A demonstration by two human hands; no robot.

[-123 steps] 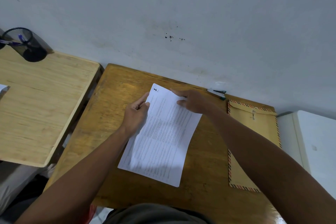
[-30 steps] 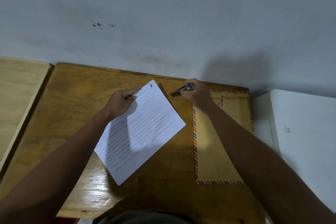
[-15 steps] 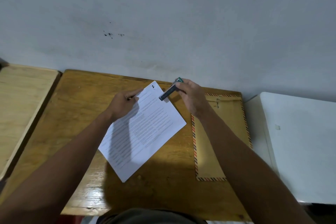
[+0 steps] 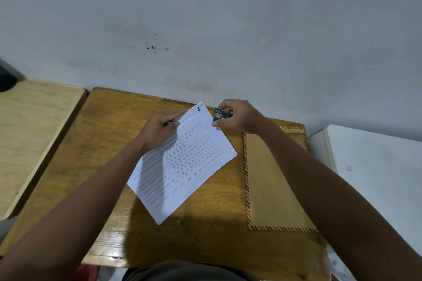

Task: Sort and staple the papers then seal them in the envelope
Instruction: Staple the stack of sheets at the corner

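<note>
**Wood, paper, metal and plastic under my hands**

The desk (image 4: 109,143) I work on is varnished brown wood, glossy near its front edge where light glints off it, with scuffs and visible grain. The side table (image 4: 34,134) beside it is paler wood, matt, its grain plain. My papers (image 4: 194,166) are smooth white sheets, matt, printed with fine lines. The envelope (image 4: 267,178) is dull brown kraft paper with a striped printed border. The stapler (image 4: 221,114) in my right hand (image 4: 239,116) shows shiny metal and teal plastic. The wall (image 4: 205,18) is matt painted plaster, stained and speckled.
</note>
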